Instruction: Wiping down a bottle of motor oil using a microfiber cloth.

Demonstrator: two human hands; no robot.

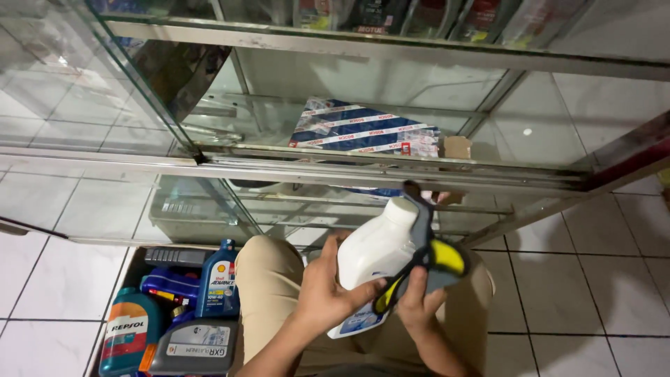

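My left hand [328,290] grips a white plastic bottle [373,255] from the left side, over my lap. The bottle has a white cap and a blue label low down. My right hand [417,304] holds a grey, yellow and black cloth [433,255] pressed against the bottle's right side. Both hands are above my knees in beige trousers [269,293].
A glass display cabinet with a metal frame [293,171] stands in front of me; blue and white boxes [363,132] lie on its shelf. At lower left a box holds several oil bottles: blue [218,279], teal [129,338] and grey [195,345]. White tiled floor [600,279] lies to the right.
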